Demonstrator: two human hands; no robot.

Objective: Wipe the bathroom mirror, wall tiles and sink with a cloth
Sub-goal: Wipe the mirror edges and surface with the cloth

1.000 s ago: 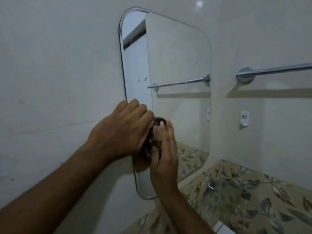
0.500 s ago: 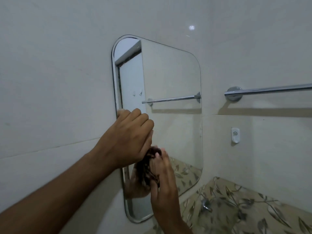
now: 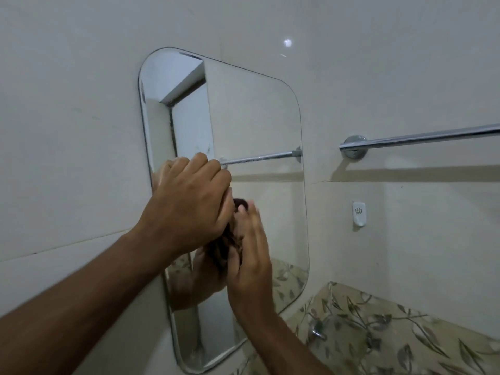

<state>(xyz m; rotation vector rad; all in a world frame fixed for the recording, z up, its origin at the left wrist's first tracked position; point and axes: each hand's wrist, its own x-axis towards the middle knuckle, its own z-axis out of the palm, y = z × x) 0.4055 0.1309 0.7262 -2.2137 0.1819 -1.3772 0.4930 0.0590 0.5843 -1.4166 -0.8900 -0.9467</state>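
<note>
Up the glass go both hands, higher than a second ago! Left hand (image 3: 186, 204) has its grip curled over the dark cloth (image 3: 230, 239); right hand (image 3: 250, 255), fingers straight, presses it at 4 o'clock, bunched between them against the mirror (image 3: 257, 125).

No words, numbers or brand names can be read anywhere. The only mark is a small grey emblem, a cluster of rounded shapes, printed on the white wall hook (image 3: 358, 213) stuck to the tile below the towel bar (image 3: 422, 137).
</note>
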